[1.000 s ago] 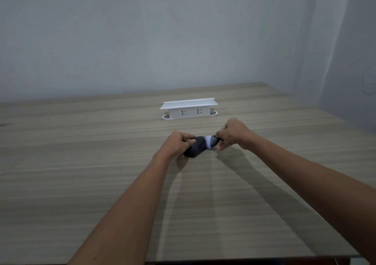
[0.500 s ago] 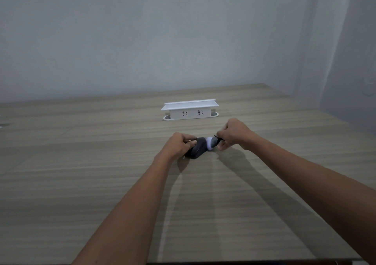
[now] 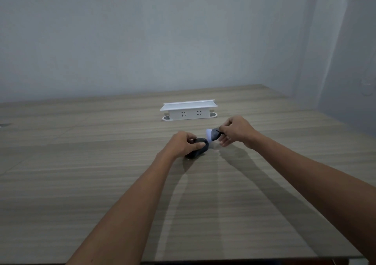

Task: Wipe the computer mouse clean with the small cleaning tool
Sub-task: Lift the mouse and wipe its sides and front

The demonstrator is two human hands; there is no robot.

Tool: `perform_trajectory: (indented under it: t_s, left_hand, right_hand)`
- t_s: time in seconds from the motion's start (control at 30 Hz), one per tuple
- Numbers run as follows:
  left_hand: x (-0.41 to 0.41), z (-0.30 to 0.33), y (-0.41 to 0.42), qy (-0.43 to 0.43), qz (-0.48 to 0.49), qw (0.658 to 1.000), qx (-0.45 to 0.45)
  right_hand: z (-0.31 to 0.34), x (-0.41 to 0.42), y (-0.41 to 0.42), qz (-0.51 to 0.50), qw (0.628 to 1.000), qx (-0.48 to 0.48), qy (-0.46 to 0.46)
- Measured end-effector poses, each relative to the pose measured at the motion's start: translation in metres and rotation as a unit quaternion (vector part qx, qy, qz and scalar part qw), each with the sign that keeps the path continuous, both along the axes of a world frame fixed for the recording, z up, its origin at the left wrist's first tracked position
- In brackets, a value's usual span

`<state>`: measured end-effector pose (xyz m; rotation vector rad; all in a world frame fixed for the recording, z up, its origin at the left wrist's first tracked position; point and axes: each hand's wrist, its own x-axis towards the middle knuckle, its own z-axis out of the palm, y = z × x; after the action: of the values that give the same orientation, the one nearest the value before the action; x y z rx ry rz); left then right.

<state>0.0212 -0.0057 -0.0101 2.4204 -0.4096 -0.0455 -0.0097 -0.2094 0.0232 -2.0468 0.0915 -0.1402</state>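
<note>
White socket box on wooden table

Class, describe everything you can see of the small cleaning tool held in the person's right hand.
The small cleaning tool has a dark grey, roughly cone-shaped body that looks like plastic, ending in a rounded white tip, perhaps a soft pad. A thin dark line crosses the body. It lies nearly level, tip pointing left, lifted above the wooden table. The right hand pinches its rear end, hiding that part. The tip sits just above and right of the dark computer mouse, apparently not touching it.
</note>
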Motion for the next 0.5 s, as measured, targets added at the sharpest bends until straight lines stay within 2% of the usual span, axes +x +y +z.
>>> perform_trajectory:
  t_s: [0.23,0.5]
  left_hand:
    - [0.001,0.009,-0.013,-0.01,-0.02,0.993,0.116]
    - [0.001,0.026,-0.013,0.015,-0.084,0.975,0.205]
  right_hand:
    - [0.0,-0.004,-0.005,-0.003,1.0,-0.027,-0.012]
    - [0.001,-0.005,-0.018,-0.01,0.999,-0.03,-0.016]
